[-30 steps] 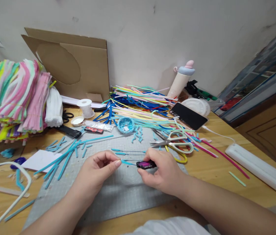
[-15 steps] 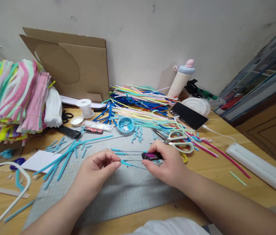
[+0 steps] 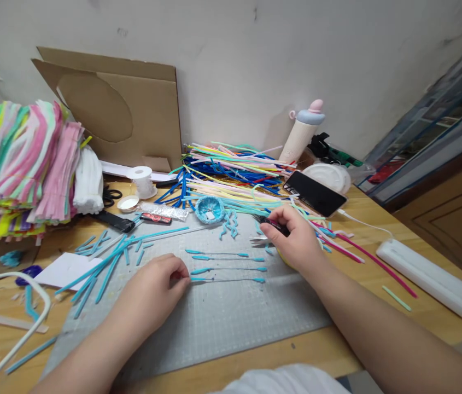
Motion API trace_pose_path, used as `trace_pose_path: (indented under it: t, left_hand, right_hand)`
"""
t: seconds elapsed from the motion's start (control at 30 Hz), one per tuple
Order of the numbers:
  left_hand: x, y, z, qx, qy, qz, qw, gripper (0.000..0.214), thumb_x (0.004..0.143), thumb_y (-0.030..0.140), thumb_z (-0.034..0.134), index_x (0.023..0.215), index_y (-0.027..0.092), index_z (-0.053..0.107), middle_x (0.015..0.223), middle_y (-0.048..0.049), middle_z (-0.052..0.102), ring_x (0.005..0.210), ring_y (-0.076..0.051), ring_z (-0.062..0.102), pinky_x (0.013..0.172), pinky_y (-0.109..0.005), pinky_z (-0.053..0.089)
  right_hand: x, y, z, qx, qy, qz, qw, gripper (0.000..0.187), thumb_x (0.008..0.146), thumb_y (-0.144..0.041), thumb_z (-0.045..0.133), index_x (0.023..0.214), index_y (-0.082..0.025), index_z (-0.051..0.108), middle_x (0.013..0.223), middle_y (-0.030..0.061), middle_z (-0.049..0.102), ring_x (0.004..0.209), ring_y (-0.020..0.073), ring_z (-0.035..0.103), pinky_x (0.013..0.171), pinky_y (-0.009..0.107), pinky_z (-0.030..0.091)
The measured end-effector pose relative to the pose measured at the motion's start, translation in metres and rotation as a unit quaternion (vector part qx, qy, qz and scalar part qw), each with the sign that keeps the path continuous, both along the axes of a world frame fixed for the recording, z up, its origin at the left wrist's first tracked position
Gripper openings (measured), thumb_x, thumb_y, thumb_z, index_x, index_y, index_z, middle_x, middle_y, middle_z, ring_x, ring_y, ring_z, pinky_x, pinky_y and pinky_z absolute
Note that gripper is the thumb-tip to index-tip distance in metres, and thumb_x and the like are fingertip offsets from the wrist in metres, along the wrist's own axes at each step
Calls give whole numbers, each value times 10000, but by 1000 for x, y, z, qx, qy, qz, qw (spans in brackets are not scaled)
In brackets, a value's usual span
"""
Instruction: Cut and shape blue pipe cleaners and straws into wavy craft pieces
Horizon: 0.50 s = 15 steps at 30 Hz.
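Observation:
My left hand (image 3: 155, 287) is closed in a pinch at the left end of the lowest trimmed blue pipe cleaner (image 3: 226, 279). Several such pieces, thin in the middle with fuzzy blue ends, lie in a row on the grey cutting mat (image 3: 222, 334). To the right, my right hand (image 3: 298, 241) grips a small black tool (image 3: 276, 225), whose exact kind I cannot tell. Beneath that hand a scissors blade (image 3: 258, 239) pokes out; the handles are hidden. Just behind sits a round blue fuzzy bowl shape (image 3: 210, 210), with wavy blue pieces (image 3: 229, 224) beside it.
Blue pipe cleaners (image 3: 105, 268) lie left on the mat. A heap of coloured ones (image 3: 234, 175) spreads behind, near a bottle (image 3: 302, 134) and a phone (image 3: 316, 193). A power strip (image 3: 433, 282) lies right; cardboard (image 3: 152, 115) leans on the wall.
My right hand has moved right and up with the black tool, over the scissors. The lowest blue piece now lies flat in line with the others; my left hand has shifted slightly left and down.

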<state>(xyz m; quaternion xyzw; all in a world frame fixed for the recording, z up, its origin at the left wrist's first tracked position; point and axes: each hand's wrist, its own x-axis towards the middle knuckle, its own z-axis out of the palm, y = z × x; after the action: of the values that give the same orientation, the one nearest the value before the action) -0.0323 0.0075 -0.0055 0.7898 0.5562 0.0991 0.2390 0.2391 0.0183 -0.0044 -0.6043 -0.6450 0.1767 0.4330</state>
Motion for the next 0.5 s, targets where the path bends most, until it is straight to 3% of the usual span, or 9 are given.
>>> trace_pose_path:
  t: [0.2, 0.33, 0.5]
  left_hand:
    - [7, -4, -6, 7, -18, -8, 1000, 99, 762, 230, 494, 712, 218, 579, 771, -28, 609, 743, -207, 559, 640, -309, 387]
    - [10, -5, -9, 16, -51, -19, 998, 47, 759, 230, 531, 740, 210, 570, 778, -23, 587, 734, -195, 545, 644, -308, 398]
    - [16, -4, -15, 63, -90, -44, 993, 148, 760, 248, 584, 903, 213, 596, 933, -48, 586, 908, -216, 529, 789, -342, 407]
  right_hand:
    - [10, 6, -1, -100, -80, 41, 991, 197, 794, -392, 537, 789, -198, 500, 688, -21, 547, 625, 131, 496, 568, 244, 353]
    - [17, 7, -2, -176, -206, 120, 955, 226, 845, -330, 449, 730, -191, 585, 696, 9, 613, 643, 153, 532, 551, 253, 326]
    - [22, 3, -1, -219, -263, 161, 926, 162, 778, -304, 550, 670, -201, 614, 680, 20, 645, 613, 155, 549, 534, 245, 314]
